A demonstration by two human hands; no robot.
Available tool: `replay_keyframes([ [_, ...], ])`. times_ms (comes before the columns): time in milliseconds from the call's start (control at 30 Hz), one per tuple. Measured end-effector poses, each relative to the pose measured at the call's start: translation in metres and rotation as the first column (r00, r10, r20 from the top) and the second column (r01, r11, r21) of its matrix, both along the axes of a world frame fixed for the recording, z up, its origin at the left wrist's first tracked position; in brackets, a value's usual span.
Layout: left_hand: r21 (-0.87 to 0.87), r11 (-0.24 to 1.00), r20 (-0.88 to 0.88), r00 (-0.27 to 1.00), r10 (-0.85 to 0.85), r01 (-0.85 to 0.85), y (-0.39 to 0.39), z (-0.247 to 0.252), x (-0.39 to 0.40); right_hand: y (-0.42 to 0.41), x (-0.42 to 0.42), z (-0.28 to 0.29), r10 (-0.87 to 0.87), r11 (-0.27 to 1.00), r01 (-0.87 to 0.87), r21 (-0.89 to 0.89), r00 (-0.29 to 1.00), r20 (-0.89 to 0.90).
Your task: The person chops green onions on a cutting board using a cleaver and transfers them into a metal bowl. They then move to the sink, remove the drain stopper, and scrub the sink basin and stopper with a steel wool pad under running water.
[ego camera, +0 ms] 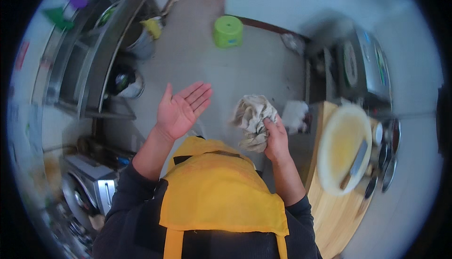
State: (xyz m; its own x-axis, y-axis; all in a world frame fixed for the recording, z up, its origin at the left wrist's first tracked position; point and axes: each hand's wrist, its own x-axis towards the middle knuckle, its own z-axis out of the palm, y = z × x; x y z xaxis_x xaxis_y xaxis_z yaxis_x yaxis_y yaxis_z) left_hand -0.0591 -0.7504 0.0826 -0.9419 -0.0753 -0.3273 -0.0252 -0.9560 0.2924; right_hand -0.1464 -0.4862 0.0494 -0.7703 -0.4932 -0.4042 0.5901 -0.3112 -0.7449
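Observation:
My left hand (180, 112) is held palm up over the floor, fingers straight and the thumb spread away, with nothing in it. In my right hand (277, 139) is a crumpled off-white cloth (256, 118), pinched under the thumb and bunched above the fist. The cloth looks stained and its left edge is blurred. A yellow apron (226, 195) covers my front between the two forearms. The hands are apart, and neither touches a work surface.
At right, a wooden table (326, 216) bears a round cutting board (328, 146) with a cleaver (356, 162) on it. A green plastic stool (228, 31) stands ahead on the floor. Stainless steel sinks (93, 65) line the left, with buckets (139, 43) below. A metal cooking appliance (106, 188) is lower left.

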Motion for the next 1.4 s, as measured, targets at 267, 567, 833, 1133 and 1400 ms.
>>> replay_keyframes([
  [267, -0.050, 0.962, -0.074, 0.962, 0.265, -0.269, -0.201, -0.017, 0.075, -0.287, -0.002, 0.047, 0.456, 0.890, -0.454, 0.050, 0.884, -0.098],
  [567, -0.693, 0.650, 0.119, 0.839, 0.530, -0.312, -0.322, -0.012, 0.110, -0.527, 0.028, 0.047, 0.868, 0.427, -0.765, 0.483, 0.196, -0.457],
  [833, -0.322, 0.400, 0.048, 0.408, 0.912, -0.858, -0.448, -0.055, 0.138, -0.727, 0.007, 0.031, 0.867, 0.415, -0.713, 0.565, 0.120, -0.484],
  [1133, 0.048, 0.266, -0.104, 0.260, 0.960, -0.963, -0.594, -0.050, 0.176, -0.927, 0.056, 0.047, 0.921, 0.300, -0.918, 0.258, 0.208, -0.329],
  [1400, -0.112, 0.096, 0.225, 0.069, 0.972, -0.989, -0.734, -0.128, 0.252, -1.092, 0.088, -0.019, 0.891, 0.311, -0.886, 0.343, 0.146, -0.430],
])
